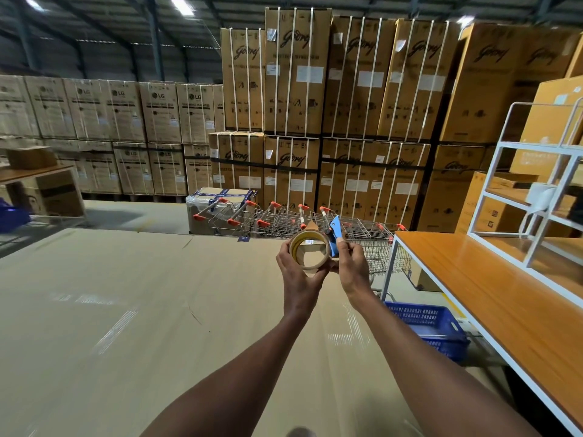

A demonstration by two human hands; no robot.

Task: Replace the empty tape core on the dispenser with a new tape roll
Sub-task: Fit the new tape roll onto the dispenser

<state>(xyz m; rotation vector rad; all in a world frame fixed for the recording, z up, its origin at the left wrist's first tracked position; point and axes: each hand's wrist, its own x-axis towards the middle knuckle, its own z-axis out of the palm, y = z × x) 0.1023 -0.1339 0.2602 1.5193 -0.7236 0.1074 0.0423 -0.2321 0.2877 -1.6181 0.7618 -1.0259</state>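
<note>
Left hand (298, 272): grip wrapped around tape roll (310, 252), held mid-air.
Right hand (351, 263): grip closed on blue dispenser (335, 236), touching the roll's right side.
Handling: probably light, stiff cardboard ring; hold by outer rim.

The head view looks forward and down, close over both outstretched forearms, toward stacked cartons (293, 89).

The blue dispenser (335, 235) is half buried behind the right hand (353, 263), its lower body unseen. Whether the ring (310, 253) against it is a bare core or carries tape is too blurred to judge. The orange surface (492, 298) is cut off at the right edge.
</note>
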